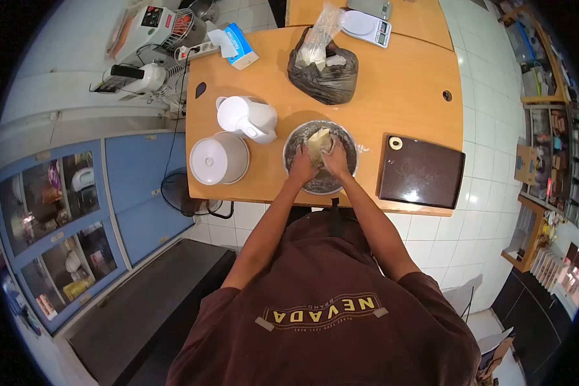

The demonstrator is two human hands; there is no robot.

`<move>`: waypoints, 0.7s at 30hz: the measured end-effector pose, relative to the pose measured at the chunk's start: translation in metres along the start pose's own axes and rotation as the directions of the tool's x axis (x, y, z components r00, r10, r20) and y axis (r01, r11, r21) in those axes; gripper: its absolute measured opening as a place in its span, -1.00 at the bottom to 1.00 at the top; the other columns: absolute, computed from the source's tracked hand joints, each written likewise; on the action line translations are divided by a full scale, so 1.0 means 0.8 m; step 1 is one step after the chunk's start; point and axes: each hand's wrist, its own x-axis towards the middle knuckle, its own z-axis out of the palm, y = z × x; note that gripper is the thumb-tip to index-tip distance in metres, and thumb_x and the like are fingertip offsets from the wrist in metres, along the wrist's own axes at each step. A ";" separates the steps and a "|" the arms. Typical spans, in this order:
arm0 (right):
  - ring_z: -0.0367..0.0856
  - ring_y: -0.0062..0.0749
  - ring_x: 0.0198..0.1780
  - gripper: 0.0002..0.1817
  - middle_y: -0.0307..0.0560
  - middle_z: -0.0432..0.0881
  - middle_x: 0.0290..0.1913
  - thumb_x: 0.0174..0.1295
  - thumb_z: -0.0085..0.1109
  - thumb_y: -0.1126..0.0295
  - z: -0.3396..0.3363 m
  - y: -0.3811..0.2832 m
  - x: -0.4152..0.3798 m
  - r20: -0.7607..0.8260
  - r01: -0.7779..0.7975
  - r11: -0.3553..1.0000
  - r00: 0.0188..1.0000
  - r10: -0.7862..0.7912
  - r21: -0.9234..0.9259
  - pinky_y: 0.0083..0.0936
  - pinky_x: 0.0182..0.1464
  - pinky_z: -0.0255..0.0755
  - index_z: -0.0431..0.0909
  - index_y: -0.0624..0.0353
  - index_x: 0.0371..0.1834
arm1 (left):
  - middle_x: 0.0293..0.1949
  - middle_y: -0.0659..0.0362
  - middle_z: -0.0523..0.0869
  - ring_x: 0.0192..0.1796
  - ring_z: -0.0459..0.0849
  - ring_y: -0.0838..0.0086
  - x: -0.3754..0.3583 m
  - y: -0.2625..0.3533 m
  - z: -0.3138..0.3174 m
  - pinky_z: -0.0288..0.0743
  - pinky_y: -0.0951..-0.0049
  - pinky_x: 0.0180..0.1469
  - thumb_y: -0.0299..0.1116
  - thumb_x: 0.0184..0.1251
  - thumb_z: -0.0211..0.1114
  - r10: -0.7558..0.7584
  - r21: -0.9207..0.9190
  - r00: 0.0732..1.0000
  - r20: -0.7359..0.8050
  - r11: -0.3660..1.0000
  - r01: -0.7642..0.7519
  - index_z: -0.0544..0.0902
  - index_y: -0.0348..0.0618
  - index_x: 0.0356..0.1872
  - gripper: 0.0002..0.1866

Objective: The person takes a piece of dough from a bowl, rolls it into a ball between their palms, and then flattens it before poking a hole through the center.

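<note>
Left hand (300, 166): centre of the frame, inside the metal bowl (293, 143), fingers curled down onto the pale dough (318, 139), pressing rather than lifting.
Right hand (336, 162): just beside the left, likewise curled on the dough; how tightly either hand closes cannot be told at this size.
Dough: a pale lump in the upper middle of the bowl, partly hidden by both hands.
Bowl: stands on the wooden table (399, 96), close to its near edge; under a hard push it may slide toward that edge.
White jug (248, 118): left of the bowl, very near its rim; a widening elbow or a shifted bowl could knock it.
White lidded pot (217, 158): lower left of the jug, also near the table edge.
Black bag (325, 74): above the bowl, open, with clear plastic sticking out; flour-dusted hands reaching in could tip it.
Dark tray (421, 172): right of the bowl, apart from it.
</note>
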 end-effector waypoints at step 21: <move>0.44 0.41 0.28 -0.26 0.44 0.45 0.22 0.06 0.59 0.22 -0.006 -0.010 -0.024 0.116 0.187 0.958 0.979 -0.166 -0.216 0.12 0.31 0.39 0.37 0.22 0.23 | 0.41 -0.40 0.28 0.33 0.48 -0.34 -0.005 -0.031 0.012 0.48 -0.06 0.37 -0.57 -0.01 0.56 0.069 0.068 0.998 0.009 0.995 -0.069 0.12 -0.51 0.46 0.01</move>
